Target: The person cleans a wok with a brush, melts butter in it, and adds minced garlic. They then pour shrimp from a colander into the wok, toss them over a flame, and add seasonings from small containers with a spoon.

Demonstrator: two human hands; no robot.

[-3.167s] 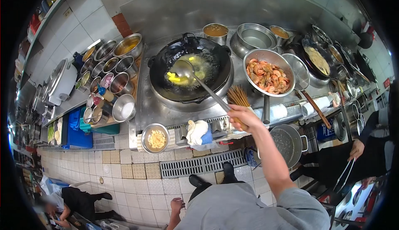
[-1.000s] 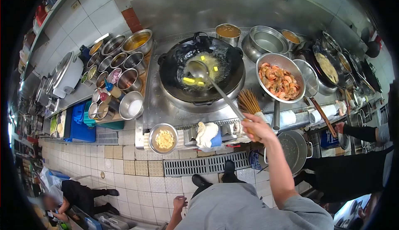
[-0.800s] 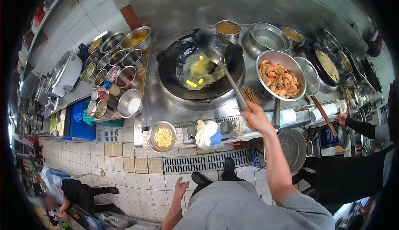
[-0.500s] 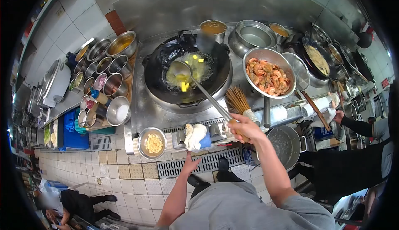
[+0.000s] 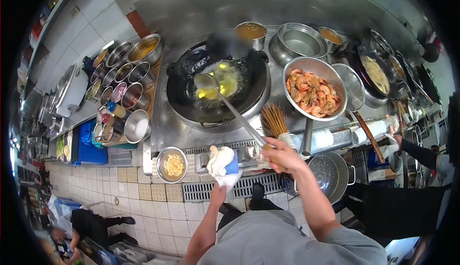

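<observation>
My right hand is wrapped round the handle of a long metal ladle. The ladle's bowl dips into the black wok, among bubbling yellowish liquid and yellow chunks that look like butter. Lower down, my left hand grips the hanging end of a white cloth, which lies bunched on the stove's front edge beside a blue patch. To the left of the cloth is a metal bowl of chopped pale bits, like minced garlic.
Right of the wok sit a bamboo brush, a long-handled pan of cooked shrimp and a mesh strainer. Metal seasoning pots crowd the left counter. A large pot stands lower right, near a co-worker's arm.
My left hand has closed on the cloth, whose white end now hangs down into it. The ladle has shifted slightly within the wok, and the yellow chunks have moved.
</observation>
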